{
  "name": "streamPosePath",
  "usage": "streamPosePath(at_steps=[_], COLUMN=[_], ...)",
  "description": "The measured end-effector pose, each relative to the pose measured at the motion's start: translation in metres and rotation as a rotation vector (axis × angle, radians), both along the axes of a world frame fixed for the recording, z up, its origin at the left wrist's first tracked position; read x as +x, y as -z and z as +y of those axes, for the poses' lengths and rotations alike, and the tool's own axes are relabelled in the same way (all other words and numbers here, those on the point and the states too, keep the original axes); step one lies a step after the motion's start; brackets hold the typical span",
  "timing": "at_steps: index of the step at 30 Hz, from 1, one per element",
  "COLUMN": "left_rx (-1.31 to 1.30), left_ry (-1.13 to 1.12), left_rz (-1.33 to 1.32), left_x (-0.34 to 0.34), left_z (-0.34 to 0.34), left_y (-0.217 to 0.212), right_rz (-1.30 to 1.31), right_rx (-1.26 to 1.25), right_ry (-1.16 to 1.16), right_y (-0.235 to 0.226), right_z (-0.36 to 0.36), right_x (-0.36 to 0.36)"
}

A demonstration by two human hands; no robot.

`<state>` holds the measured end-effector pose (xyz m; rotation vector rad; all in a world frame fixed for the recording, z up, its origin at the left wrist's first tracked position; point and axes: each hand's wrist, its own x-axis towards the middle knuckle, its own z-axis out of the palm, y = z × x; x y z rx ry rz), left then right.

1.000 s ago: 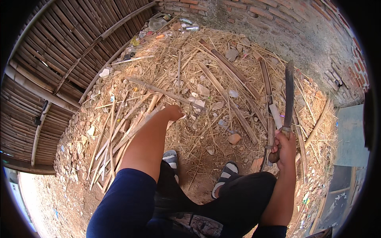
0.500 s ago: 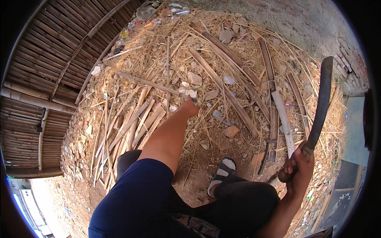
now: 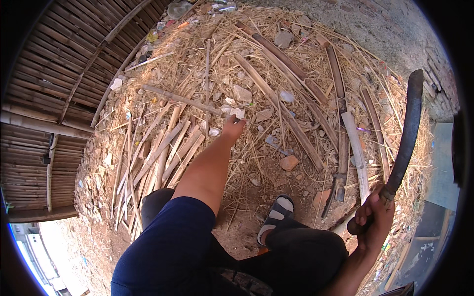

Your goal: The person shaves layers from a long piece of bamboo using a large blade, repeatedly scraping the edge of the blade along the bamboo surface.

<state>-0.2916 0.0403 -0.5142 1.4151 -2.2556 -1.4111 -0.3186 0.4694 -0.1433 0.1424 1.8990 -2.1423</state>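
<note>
Dark steel curves upward from my right hand (image 3: 377, 217): a machete (image 3: 409, 130) whose handle sits inside the fist, fingers and thumb wrapped firmly round it. Its rounded butt pokes out on the left side of the grip, and the blade rises above, tip pointing away from the body. I see the lower end of a pale wooden strip (image 3: 356, 153) near that fist in the view.

My left hand (image 3: 233, 129) reaches out over the rubble, fingers curled on the near end of a thin bamboo stick (image 3: 182, 100) (a dark stub shows at the fingertips). The rest of the stick runs out to the upper left of the grip, low over straw and stones. I have a pale stone (image 3: 236, 113) just beyond that hand, and a pile of split bamboo (image 3: 170, 148) to its lower left, beside the forearm.
</note>
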Motion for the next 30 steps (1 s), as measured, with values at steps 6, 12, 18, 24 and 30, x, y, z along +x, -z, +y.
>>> streamPosePath(at_steps=[6,12,18,24,30], left_rx=[0.258,0.258,0.479,0.424,0.092], left_ry=[-0.209,-0.269,-0.283,-0.203,-0.050], left_rz=[0.252,0.400,0.569,0.708,0.776], left_x=[-0.007,0.006,0.026,0.073,0.132], left_z=[0.006,0.011,0.059,0.132,0.183], left_y=[-0.023,-0.089,-0.209,-0.275,-0.311], right_rz=[-0.010,-0.015,0.021,0.153,0.309], right_rx=[0.024,0.067,0.158,0.139,0.010], right_ry=[-0.026,-0.059,-0.192,-0.243,-0.332], right_y=[-0.007,-0.014,-0.012,-0.023,-0.058], right_z=[0.001,-0.014,-0.023,-0.041,-0.084], right_x=[0.003,0.007,0.011,0.040,0.079])
